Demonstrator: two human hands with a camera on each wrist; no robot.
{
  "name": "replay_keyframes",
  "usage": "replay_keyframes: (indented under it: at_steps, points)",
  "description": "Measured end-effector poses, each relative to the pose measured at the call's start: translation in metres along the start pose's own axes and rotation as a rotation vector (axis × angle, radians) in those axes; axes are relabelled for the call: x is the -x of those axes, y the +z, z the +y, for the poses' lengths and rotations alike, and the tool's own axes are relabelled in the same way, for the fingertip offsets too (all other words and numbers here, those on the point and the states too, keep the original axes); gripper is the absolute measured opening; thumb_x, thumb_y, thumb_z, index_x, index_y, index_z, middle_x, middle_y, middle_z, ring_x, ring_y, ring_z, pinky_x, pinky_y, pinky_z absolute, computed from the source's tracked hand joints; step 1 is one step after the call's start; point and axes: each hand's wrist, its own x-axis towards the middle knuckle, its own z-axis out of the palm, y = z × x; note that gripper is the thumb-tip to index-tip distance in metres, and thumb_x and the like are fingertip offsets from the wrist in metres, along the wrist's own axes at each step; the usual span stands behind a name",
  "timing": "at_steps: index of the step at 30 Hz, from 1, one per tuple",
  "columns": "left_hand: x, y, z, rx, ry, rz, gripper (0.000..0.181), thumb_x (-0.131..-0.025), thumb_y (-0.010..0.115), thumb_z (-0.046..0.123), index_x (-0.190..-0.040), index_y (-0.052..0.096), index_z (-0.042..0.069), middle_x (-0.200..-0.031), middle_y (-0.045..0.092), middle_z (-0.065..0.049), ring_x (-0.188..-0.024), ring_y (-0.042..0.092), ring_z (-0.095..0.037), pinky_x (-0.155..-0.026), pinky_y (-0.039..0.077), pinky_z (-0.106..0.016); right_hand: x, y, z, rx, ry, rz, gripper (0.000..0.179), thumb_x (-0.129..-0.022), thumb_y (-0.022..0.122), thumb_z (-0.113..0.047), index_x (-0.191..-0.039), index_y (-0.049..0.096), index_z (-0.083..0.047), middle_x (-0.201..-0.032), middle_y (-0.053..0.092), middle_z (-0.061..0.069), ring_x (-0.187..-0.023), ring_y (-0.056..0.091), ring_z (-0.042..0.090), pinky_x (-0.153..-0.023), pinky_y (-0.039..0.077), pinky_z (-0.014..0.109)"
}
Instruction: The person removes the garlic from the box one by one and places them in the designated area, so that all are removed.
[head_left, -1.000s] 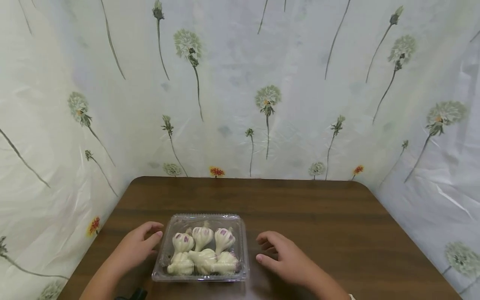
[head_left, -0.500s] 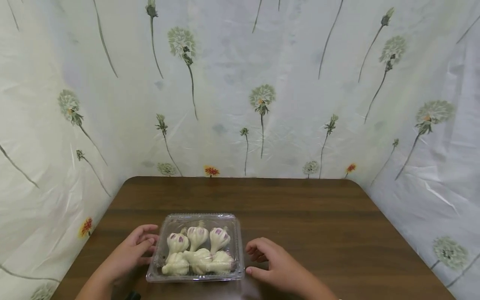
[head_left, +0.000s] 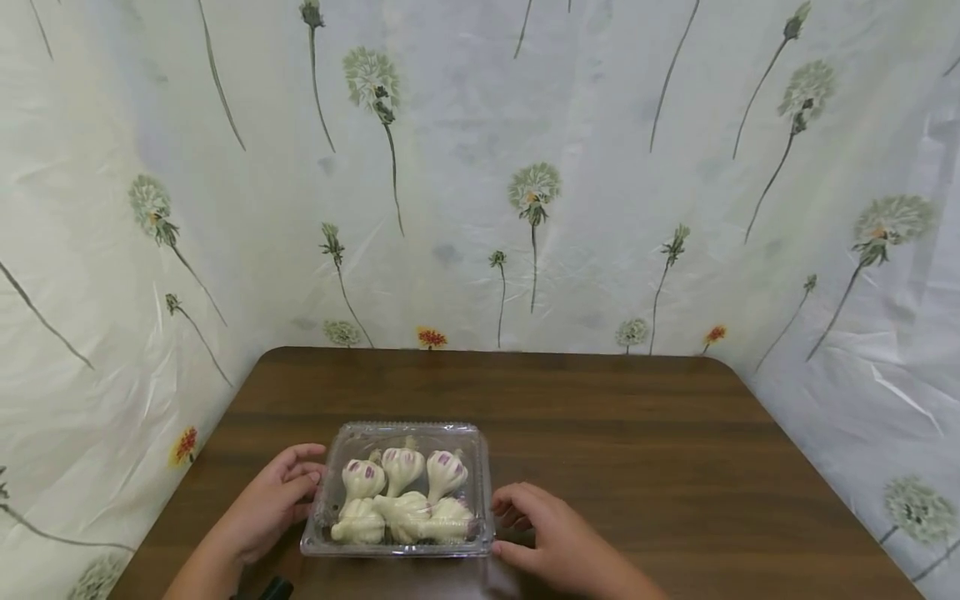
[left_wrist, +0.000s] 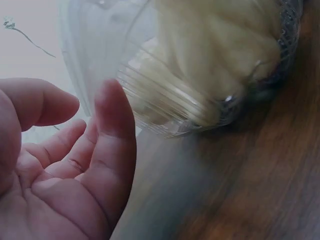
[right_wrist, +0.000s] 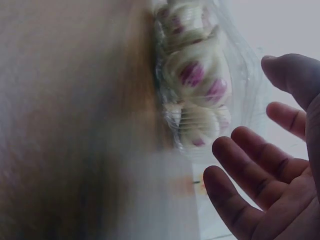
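Note:
A clear plastic clamshell box [head_left: 397, 551] with its lid down sits on the table, holding several garlic bulbs [head_left: 402, 468] with purple marks. My left hand [head_left: 273, 496] is at the box's left side, fingers loosely bent. In the left wrist view, thumb and fingers of the left hand [left_wrist: 75, 175] stand apart with nothing between them, close to the ribbed plastic wall [left_wrist: 160, 90]. On the other side, my right hand [head_left: 543, 533] has its fingertips by the right edge. The right wrist view has the right hand [right_wrist: 265, 185] spread near the box. Contact is hard to tell.
The brown wooden table [head_left: 615, 442] extends behind and to the right of the box. A pale dandelion-print sheet [head_left: 450, 167] surrounds its back and sides. A small black object [head_left: 277, 588] shows by the left wrist.
My right hand has come leftward, from a gap away to the right edge of the box. The left hand stays beside the left edge. The box stays on the table; the head view shifts slightly.

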Motion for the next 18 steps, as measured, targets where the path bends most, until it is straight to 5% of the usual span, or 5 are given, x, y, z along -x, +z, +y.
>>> replay_keyframes:
  at_steps: [18]
  points:
    - [0.0001, -0.0005, -0.0044, 0.033, 0.012, -0.029, 0.046, -0.105, 0.055, 0.007, -0.147, 0.037, -0.001, -0.112, 0.064, -0.003, -0.094, 0.065, -0.013, -0.080, 0.060, -0.030, 0.0013, 0.0051, 0.0065, 0.035, -0.138, 0.020, 0.021, -0.098, 0.075, -0.035, -0.115, 0.065, -0.027, -0.110, 0.061, -0.014, -0.097, 0.062, 0.005, -0.083, 0.059, 0.027]
